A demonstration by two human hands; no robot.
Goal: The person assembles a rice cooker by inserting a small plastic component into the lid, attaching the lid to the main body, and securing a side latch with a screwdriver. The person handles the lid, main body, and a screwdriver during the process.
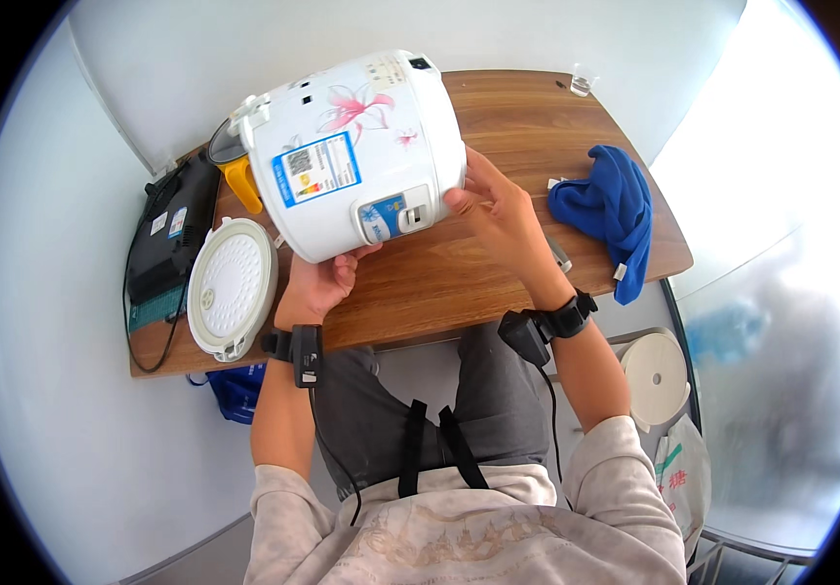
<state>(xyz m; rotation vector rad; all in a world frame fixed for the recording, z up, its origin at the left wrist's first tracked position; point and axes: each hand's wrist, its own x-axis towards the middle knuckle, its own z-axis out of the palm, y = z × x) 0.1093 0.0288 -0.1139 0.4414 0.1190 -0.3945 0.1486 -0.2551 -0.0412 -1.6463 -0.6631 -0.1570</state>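
Observation:
A white rice cooker [351,146] with a pink flower print and a blue label is tipped on its side above the wooden table [527,117]. My left hand [320,283] grips its lower edge from underneath. My right hand [498,210] holds its right rim, fingers against the base. The cooker's white round lid [232,288] lies flat on the table at the left, next to my left hand.
A blue cloth [613,210] lies bunched at the table's right end. A black device with a cable [168,234] sits at the far left, a yellow item [242,183] behind the cooker. A clear cup [583,80] stands at the back. A white stool [656,375] is right of my leg.

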